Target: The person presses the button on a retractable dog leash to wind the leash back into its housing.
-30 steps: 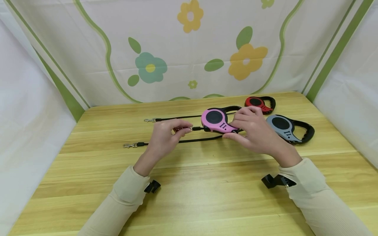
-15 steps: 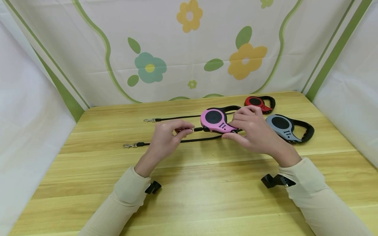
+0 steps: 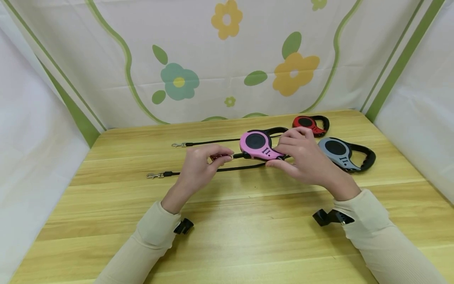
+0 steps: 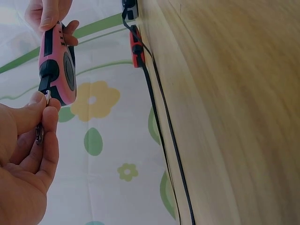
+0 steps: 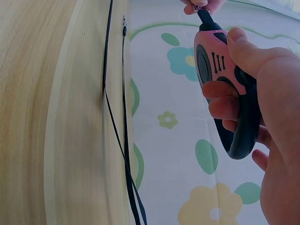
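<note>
My right hand (image 3: 301,157) grips a pink retractable dog leash (image 3: 254,142) by its black handle, holding it above the table. In the right wrist view the fingers wrap the handle (image 5: 241,133) and the thumb lies along the housing's edge. The metal clip (image 4: 39,133) of this leash is pinched between the thumb and fingers of my left hand (image 3: 198,163). Only a short piece of black strap (image 3: 241,155) shows between clip and housing. Part of the clip is hidden by the left fingers.
A red retractable leash (image 3: 306,122) lies at the back right of the wooden table (image 3: 227,236), a grey one (image 3: 335,148) nearer. Their black cords run left behind my hands to two metal clips, one farther back (image 3: 179,144), one nearer (image 3: 155,175). A flowered cloth (image 3: 213,59) hangs behind.
My left hand has shifted slightly right towards the pink housing, and the visible strap is a little shorter. The right hand keeps its hold. The whole view has drifted slightly.
</note>
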Demonstrator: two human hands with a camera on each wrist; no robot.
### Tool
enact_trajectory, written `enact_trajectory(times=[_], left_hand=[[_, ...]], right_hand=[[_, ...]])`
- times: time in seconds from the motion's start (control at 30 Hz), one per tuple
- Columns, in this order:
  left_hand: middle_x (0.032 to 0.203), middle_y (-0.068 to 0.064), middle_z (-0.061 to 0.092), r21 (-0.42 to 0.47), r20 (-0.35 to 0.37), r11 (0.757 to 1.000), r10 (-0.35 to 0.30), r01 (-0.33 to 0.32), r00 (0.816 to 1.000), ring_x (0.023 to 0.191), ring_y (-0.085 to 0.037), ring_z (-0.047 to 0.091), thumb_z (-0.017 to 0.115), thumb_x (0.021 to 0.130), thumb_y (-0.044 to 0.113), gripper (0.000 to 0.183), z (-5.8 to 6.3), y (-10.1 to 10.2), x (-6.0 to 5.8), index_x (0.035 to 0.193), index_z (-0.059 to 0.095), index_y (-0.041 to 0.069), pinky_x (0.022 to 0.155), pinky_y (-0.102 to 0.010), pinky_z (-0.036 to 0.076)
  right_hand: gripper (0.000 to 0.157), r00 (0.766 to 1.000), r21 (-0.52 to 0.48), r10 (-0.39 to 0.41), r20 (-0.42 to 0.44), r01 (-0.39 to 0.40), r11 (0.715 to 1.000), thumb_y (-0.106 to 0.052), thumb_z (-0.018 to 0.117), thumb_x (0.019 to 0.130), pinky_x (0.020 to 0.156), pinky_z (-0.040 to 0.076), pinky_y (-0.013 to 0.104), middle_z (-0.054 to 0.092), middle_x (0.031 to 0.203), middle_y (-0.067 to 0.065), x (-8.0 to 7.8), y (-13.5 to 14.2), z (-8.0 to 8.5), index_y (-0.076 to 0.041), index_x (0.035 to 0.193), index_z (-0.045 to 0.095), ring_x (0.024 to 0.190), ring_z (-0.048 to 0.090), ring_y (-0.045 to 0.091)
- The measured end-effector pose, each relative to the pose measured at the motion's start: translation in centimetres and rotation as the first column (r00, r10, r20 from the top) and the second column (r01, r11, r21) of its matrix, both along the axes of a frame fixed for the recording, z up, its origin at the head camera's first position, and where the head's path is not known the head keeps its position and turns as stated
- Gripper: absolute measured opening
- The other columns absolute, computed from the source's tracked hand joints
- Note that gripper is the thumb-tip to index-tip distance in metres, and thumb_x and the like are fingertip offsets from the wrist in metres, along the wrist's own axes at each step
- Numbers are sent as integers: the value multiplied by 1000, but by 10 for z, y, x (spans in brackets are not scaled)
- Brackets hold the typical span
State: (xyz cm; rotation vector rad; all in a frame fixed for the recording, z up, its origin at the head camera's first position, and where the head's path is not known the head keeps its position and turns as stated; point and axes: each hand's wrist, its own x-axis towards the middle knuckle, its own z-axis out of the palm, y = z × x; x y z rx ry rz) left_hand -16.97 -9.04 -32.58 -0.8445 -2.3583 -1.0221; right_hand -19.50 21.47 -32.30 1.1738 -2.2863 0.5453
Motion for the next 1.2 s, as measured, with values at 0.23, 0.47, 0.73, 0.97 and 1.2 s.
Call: enact_trajectory(times=[0.23,0.47,0.73,0.97,1.2], left_hand=[[95,-6,83,-4,10,1000,-5,5,1000,76,-14,75,83,92,9,10,1,0,1,102,83,6,69,-27,61],[94,-5,83,-8,8,1000,-3,3,1000,76,-13,74,82,92,10,9,0,0,1,101,83,7,70,-27,61],[95,-5,83,0,21,1000,4,-4,1000,78,-14,75,83,92,11,11,1,0,2,102,83,7,72,-27,62],[96,-5,83,-13,38,1000,10,-10,999,79,-14,75,82,93,12,11,0,2,1,102,82,6,73,-27,63],[96,-5,83,-17,61,1000,17,-16,998,79,-14,74,82,93,13,11,1,2,2,103,82,7,73,-27,62]], right_hand=[[70,1000,-14,0,9,0,1000,-68,45,104,99,34,59,69,85,2,1,-1,0,-9,85,77,98,55,26],[69,1000,-24,4,-7,-5,1000,-67,46,105,97,34,59,68,84,2,2,-2,1,-9,84,77,97,54,26],[68,1000,-21,7,-9,-7,1000,-67,47,105,96,34,58,66,82,1,3,-3,1,-10,81,75,96,53,24],[68,1000,-1,-3,15,3,1000,-67,47,105,97,35,57,66,82,0,3,-2,2,-10,82,75,95,52,23],[70,1000,-9,-1,5,1,1000,-68,45,105,97,34,57,65,81,1,3,-2,3,-9,81,75,94,52,24]])
